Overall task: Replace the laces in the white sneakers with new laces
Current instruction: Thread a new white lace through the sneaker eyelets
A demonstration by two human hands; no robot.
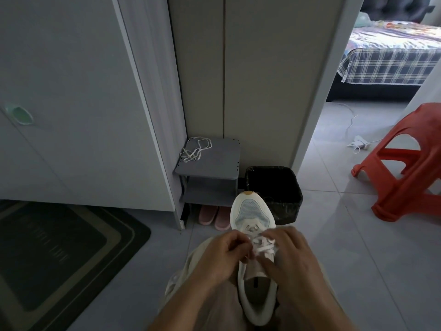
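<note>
My left hand [223,255] and right hand [290,255], fingers curled, pinch the lace [262,244] on the white sneaker [250,211] (threading or unthreading, unclear); next, draw it through one eyelet.

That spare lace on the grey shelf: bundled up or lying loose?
Loose. The lace lies in an untied tangle of loops on the shelf top, towards its back left corner.

L hand [226,255], R hand [292,258] on sneaker [251,211] laces [262,245]

Glossy floor tiles [334,235], mesh-toed sneaker [253,211].
</note>
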